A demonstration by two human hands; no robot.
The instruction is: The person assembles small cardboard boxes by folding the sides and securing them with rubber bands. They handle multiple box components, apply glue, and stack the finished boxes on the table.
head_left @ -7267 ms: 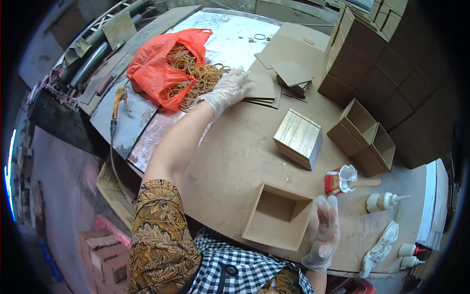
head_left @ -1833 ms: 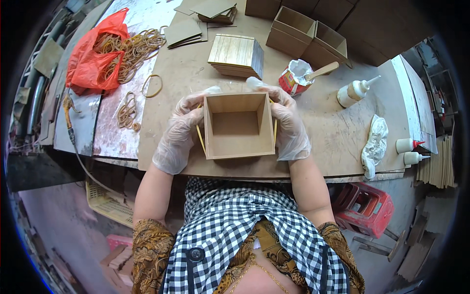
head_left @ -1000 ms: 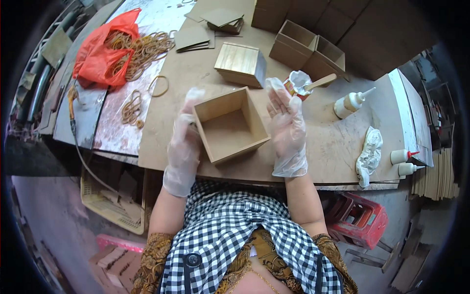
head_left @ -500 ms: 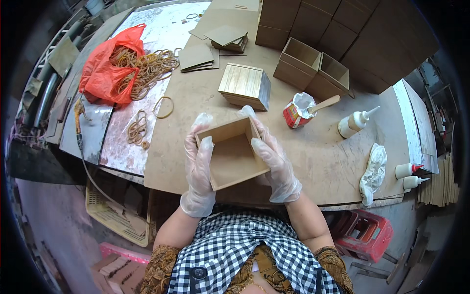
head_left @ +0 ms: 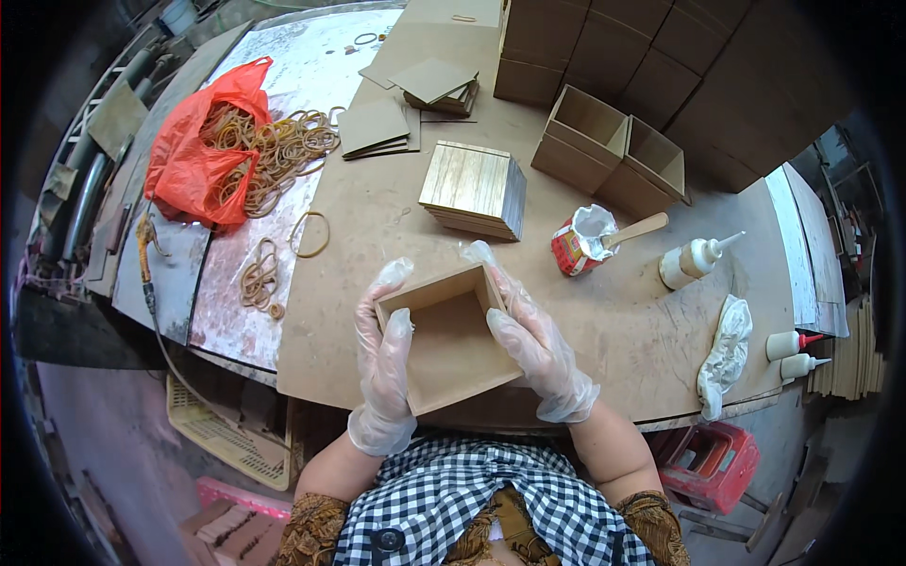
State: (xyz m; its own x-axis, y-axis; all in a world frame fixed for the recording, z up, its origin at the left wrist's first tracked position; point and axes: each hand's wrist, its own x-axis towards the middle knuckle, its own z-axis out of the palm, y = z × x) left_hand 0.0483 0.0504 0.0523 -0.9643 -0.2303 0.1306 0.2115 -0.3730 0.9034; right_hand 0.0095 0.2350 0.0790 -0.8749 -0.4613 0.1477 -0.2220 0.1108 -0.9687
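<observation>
A small open-topped box (head_left: 458, 344) of thin brown fibreboard is held over the near edge of the table, its opening toward me. My left hand (head_left: 379, 373), in a clear plastic glove, grips its left wall with the thumb over the rim. On the opposite side my right hand (head_left: 543, 349), gloved alike, clasps the right wall, thumb at the rim. Inside the box only bare board shows. Beyond it sits a stack of pale wood-grained panels (head_left: 467, 184). To the right stand a red tub (head_left: 576, 247) of white paste with a wooden stick and a white squeeze bottle (head_left: 687, 264).
Rubber bands (head_left: 283, 156) spill from a red plastic bag (head_left: 184, 156) at the left. Two open boxes (head_left: 580, 132) stand before tall stacked boxes (head_left: 623, 47). Loose board squares (head_left: 373, 127) lie at the back. A crumpled white glove (head_left: 725, 354) and two small bottles (head_left: 791, 346) are at right.
The box and both hands have come slightly nearer my body, with the grip unchanged. The whole view has also shifted a little, so the table's things appear lower.
</observation>
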